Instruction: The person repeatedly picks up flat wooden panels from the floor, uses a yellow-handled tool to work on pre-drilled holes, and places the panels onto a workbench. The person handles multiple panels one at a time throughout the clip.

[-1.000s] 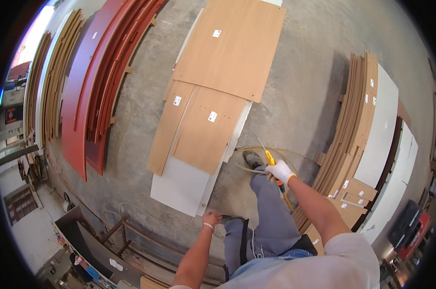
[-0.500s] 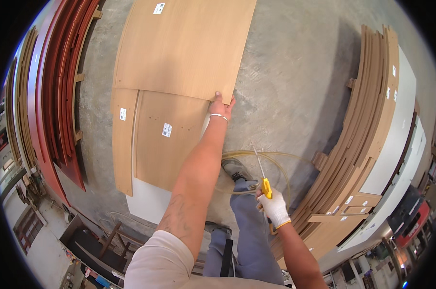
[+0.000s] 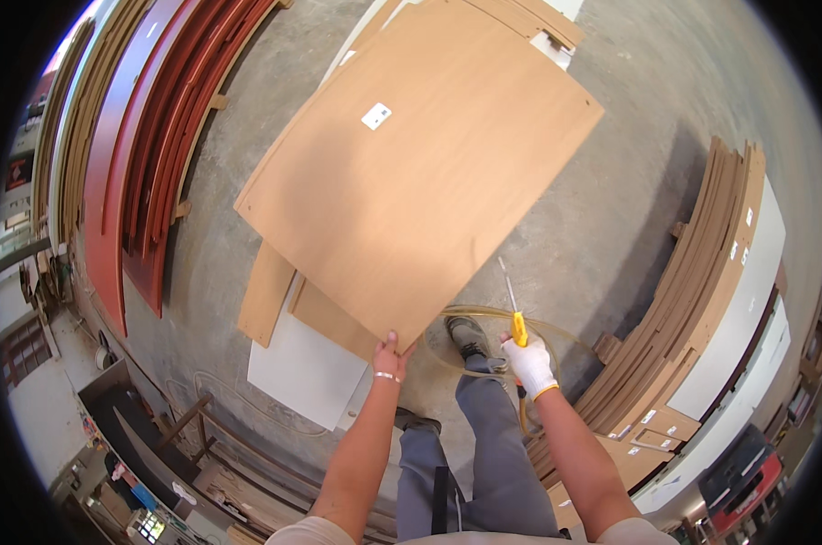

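Note:
My bare left hand (image 3: 392,358) grips the near corner of a large light-brown wood panel (image 3: 438,173), thumb on top and fingers at the edge. This panel lies askew over other boards, with a white label on its upper face. My right hand (image 3: 531,365), in a white knit glove, is closed around a yellow air blow gun (image 3: 519,329). Its thin metal nozzle points away from me, beside the panel's right edge. Under the big panel, a narrow brown board (image 3: 267,295) and a white board (image 3: 307,368) stick out.
A yellowish hose (image 3: 556,325) loops on the concrete floor (image 3: 602,173) near my feet. Red panels (image 3: 179,136) are stacked at left. At right stands a long stack of brown boards (image 3: 674,300) with white boards (image 3: 738,300) beside it. A dark metal frame (image 3: 202,436) sits lower left.
My left hand has drawn the panel's corner toward me, and the panel has swung askew across the boards below. The blow gun stays in my right hand, shifted slightly right.

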A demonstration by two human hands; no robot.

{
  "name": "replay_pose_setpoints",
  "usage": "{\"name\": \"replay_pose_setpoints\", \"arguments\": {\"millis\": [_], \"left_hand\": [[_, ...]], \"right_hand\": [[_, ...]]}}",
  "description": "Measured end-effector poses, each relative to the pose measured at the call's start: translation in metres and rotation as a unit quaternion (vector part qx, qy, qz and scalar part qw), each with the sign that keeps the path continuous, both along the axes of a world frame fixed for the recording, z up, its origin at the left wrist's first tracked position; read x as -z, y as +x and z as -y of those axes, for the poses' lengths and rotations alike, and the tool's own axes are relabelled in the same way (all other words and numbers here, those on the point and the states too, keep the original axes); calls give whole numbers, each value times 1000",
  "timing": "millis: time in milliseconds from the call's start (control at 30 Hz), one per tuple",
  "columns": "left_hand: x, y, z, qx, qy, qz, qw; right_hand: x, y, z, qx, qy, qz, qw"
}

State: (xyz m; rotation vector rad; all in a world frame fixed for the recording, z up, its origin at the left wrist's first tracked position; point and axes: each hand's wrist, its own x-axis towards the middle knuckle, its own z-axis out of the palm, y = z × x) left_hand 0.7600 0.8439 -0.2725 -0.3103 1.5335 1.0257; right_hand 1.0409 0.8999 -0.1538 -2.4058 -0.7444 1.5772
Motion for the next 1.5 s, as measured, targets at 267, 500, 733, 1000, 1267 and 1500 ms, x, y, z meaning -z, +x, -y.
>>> {"name": "replay_pose_setpoints", "arguments": {"millis": [267,500,733,1000,1267,1500], "left_hand": [[-185,-73,234,2,-86,-80,993],[-310,-89,369,68,-130,-60,987],[-330,-108,468,42,-135,-61,988],[-402,-81,437,112,-155,-114,975],[-408,-94,425,73,-168,-95,978],[-416,-114,443,124,-149,-135,972]], "right_hand": [[6,-30,14,47,-37,24,998],[-6,-60,95,-71,-13,-22,997],[-58,-112,149,-196,39,114,973],[-15,-110,136,-163,-34,-97,981],[-25,-122,151,-207,110,69,970],[-41,-134,126,-156,-79,-131,976]]}}
